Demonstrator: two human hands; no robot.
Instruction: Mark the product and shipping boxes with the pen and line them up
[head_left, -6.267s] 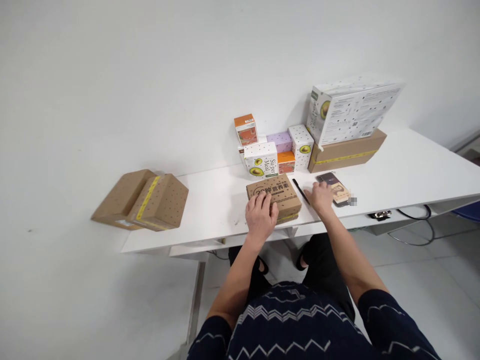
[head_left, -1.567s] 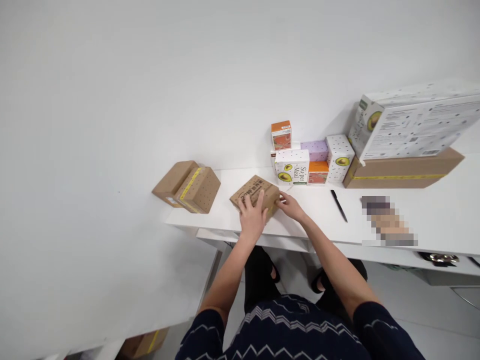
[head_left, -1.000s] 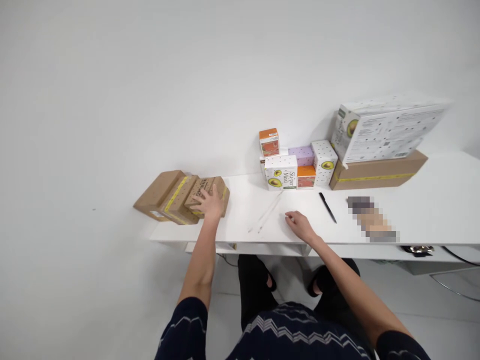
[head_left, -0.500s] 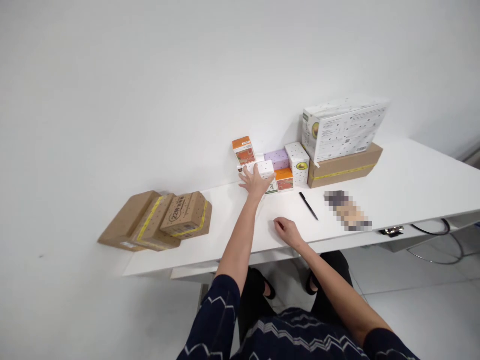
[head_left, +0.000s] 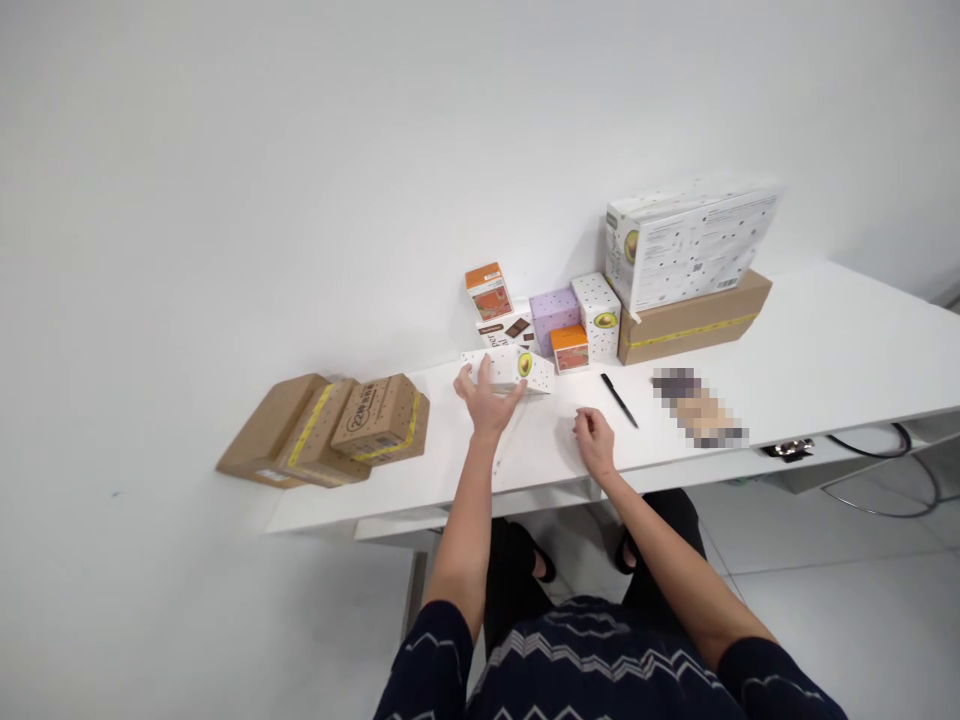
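Observation:
My left hand [head_left: 487, 402] grips a white avocado-print box [head_left: 508, 366], thumb on the right and fingers spread along its other side. Just behind it, a white box with a chocolate picture [head_left: 507, 327] stands against the wall, an orange-and-white box [head_left: 490, 292] on top of it. To the right are a small orange-topped box [head_left: 571, 350], a lilac box [head_left: 553, 311] and an upright white avocado box [head_left: 598, 318]. My right hand [head_left: 595, 440] is over the desk near the front edge, fingers curled in, nothing visible in them.
On the white desk [head_left: 450, 480], several brown cartons [head_left: 382, 425] lean together at the left. A large white box [head_left: 697, 250] rests on a long brown carton [head_left: 694, 318] at the right. A black pen [head_left: 619, 401] and a pixelated patch [head_left: 697, 408] lie before them.
The avocado-print box has come forward from the group in my left hand, uncovering the chocolate box behind. My right hand has shifted slightly right. The view has moved a little.

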